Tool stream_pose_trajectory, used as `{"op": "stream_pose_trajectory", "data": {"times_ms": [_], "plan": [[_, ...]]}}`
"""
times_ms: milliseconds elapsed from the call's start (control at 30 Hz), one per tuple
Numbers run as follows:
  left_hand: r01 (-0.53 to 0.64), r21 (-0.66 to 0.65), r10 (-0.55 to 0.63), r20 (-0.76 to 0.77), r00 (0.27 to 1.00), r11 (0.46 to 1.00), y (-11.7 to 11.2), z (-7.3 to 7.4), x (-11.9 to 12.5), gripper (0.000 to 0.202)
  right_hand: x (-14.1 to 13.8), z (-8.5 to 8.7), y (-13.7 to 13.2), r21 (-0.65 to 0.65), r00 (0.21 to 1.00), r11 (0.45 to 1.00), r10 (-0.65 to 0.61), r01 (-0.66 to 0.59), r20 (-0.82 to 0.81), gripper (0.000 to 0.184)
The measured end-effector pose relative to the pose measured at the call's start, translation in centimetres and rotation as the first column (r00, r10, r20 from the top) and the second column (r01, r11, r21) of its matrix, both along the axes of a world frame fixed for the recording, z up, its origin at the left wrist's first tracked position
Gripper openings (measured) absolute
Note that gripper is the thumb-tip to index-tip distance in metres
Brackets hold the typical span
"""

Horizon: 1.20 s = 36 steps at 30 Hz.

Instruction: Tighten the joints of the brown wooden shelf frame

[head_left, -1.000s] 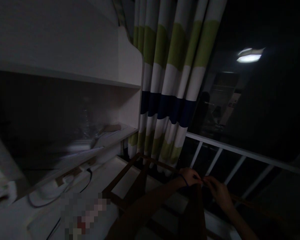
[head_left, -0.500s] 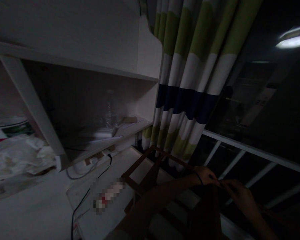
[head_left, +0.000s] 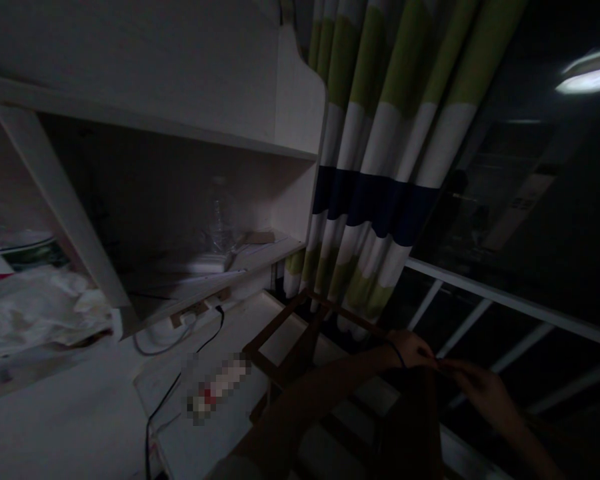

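The room is very dark. My left hand, a thin band round its wrist, reaches over the far corner of a brown wooden frame and its fingers are closed in a pinch. My right hand meets it fingertip to fingertip, also pinched. What they grip between them is too dark and small to name. A dark cloth or panel hangs straight down below the two hands.
A white shelf unit fills the left, with a clear bottle, papers and crumpled plastic. A black cable runs over the white desk. A striped curtain hangs beside a dark window with a white railing.
The view swung left over the second, bringing more of the shelf into sight. Both hands have stayed together at the frame's corner, barely shifting.
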State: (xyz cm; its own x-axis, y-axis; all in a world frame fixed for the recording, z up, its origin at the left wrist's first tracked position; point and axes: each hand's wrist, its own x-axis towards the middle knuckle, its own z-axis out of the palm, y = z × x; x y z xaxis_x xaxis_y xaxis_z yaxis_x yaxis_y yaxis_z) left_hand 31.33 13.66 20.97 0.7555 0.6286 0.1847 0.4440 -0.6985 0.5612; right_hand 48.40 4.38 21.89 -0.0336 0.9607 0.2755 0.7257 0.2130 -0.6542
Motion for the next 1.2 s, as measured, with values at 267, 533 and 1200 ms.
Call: {"op": "stream_pose_trajectory", "data": {"times_ms": [267,533,1200], "plan": [[0.045,0.041,-0.042,-0.064,0.997,0.998,0.0,0.6,0.0,0.040,0.1,0.1,0.7,0.112,0.986,0.984,0.130,-0.142,0.108,0.034],[-0.023,0.071,0.053,-0.444,0.894,0.997,-0.1,1.7,-0.1,0.073,-0.2,0.6,1.3,0.130,0.950,0.975,0.141,-0.183,0.277,0.040],[0.039,0.101,0.023,-0.548,0.836,0.994,1.1,2.7,-1.7,0.091,-1.5,0.9,2.4,0.071,0.993,0.997,-0.034,0.026,0.117,0.038]]}}
